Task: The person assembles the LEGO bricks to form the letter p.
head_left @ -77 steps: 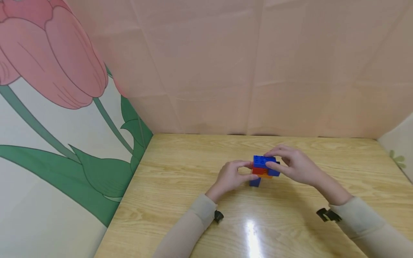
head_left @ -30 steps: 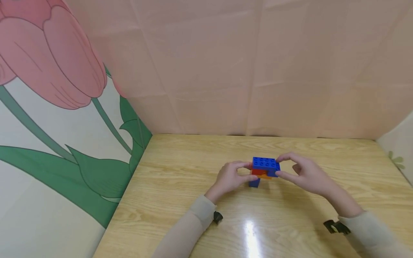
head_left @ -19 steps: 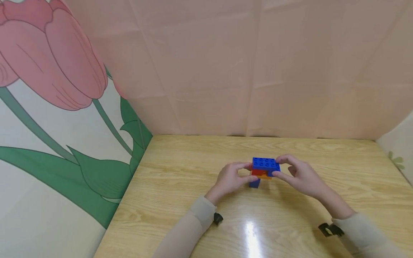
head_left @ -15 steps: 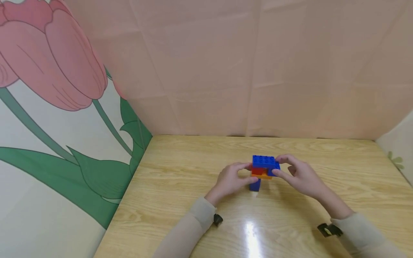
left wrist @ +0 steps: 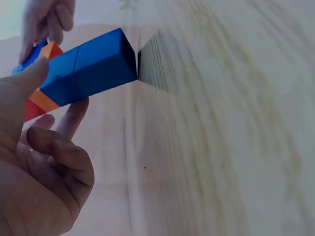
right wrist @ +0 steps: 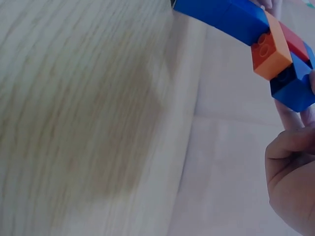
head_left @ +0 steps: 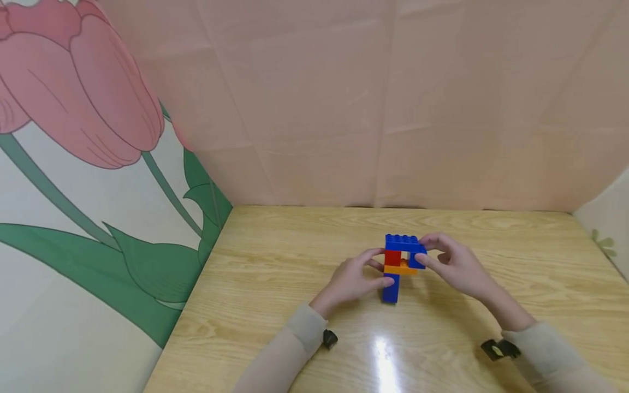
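A toy-brick structure stands upright between the hands. Its base is a column of blue bricks (head_left: 391, 293), topped by an orange brick (head_left: 399, 270) that juts out to the right. Above come a red brick (head_left: 392, 257) and a long studded blue brick (head_left: 402, 243), with a smaller blue brick (head_left: 414, 264) under its right end. My left hand (head_left: 351, 278) grips the structure from the left, thumb on the front of the blue column and fingers behind. Thumb and forefinger of my right hand (head_left: 459, 267) pinch the smaller blue brick. In the left wrist view the column's foot is right at the table.
The wooden table (head_left: 275, 256) reaches back to a pink cloth backdrop (head_left: 314, 109). A tulip-print panel (head_left: 123, 218) stands along the left side, and a pale panel (head_left: 609, 218) edges the right. Black wrist mounts (head_left: 500, 349) hang at both cuffs.
The structure has tipped more upright, showing its front and column. My right hand has gone from atop the long blue brick to its right end; my left thumb has slid down onto the column.
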Action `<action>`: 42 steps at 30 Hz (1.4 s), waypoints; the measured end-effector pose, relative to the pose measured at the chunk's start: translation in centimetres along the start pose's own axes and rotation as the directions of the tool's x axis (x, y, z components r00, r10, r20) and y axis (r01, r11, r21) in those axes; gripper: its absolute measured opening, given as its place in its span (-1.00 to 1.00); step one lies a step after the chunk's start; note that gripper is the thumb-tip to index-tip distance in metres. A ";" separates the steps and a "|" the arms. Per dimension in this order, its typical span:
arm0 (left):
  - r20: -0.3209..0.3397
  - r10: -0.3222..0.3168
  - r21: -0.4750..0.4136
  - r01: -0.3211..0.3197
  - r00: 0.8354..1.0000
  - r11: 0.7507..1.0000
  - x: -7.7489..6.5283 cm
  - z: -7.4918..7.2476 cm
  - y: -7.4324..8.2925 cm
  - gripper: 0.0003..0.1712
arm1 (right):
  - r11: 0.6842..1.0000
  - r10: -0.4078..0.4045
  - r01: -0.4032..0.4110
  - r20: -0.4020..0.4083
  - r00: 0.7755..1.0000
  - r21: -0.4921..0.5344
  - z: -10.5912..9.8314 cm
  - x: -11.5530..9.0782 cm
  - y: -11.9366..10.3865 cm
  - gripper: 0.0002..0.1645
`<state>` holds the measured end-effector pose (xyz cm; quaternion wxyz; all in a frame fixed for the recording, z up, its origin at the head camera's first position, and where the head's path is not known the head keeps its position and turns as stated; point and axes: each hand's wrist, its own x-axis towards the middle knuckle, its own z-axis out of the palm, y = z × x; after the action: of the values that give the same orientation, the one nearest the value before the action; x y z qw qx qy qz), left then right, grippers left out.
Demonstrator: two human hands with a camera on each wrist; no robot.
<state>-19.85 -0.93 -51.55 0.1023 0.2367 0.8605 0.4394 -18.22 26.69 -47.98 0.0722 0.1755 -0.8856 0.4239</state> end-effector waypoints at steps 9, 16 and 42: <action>0.008 0.012 0.007 -0.013 1.000 1.000 0.0 -0.1 -0.1 -0.27 | 0.993 -0.037 0.036 -0.016 0.999 -0.110 0.4 0.0 0.1 -0.57; 0.002 0.009 0.023 -0.009 1.000 1.000 0.1 -0.3 -0.1 -0.26 | 0.917 -0.134 0.131 0.019 0.991 -0.377 0.8 -0.3 -0.6 -0.05; 0.089 -0.020 0.273 -0.005 0.996 0.962 -1.8 -0.4 -0.1 0.12 | 0.941 0.152 -0.074 0.218 0.964 -0.329 3.6 0.5 0.6 0.04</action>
<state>-18.47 -2.11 -51.44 0.1094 0.2650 0.9081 0.3052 -18.85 24.12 -50.58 -0.0331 0.1600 -0.9531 0.2546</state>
